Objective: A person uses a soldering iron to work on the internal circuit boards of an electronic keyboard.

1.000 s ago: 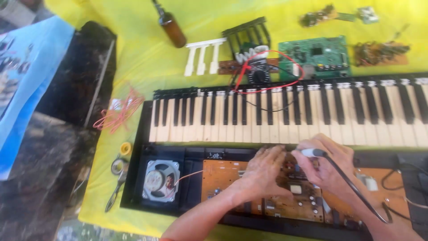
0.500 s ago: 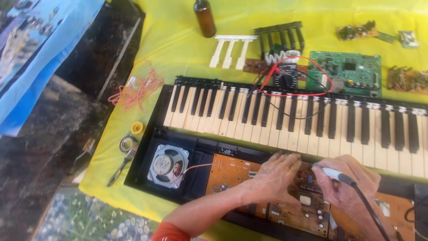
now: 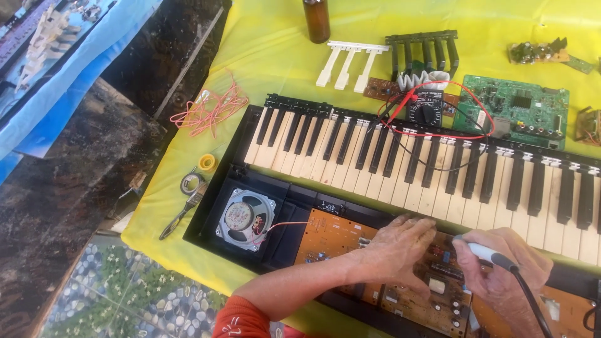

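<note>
Circuit board point(image 3: 338, 235), orange, lies inside the opened keyboard point(image 3: 438, 169) below the keys. Left hand point(image 3: 397, 250) rests on it, fingers curled, covering parts. Right hand point(image 3: 507, 266) grips a soldering iron point(image 3: 485, 253); its tip is hidden.

The light is bright and even, like daylight, and the yellow cloth point(image 3: 275, 56) looks strongly saturated, almost glowing above the keyboard point(image 3: 438, 169). Shadows are soft and short (no hard edges anywhere). White keys are slightly overexposed at the right end of the keyboard. Left of the keyboard, the dark stone surface point(image 3: 69, 188) stays dim with faint shine. The whole picture is a little soft, with compression smear on small parts.
</note>
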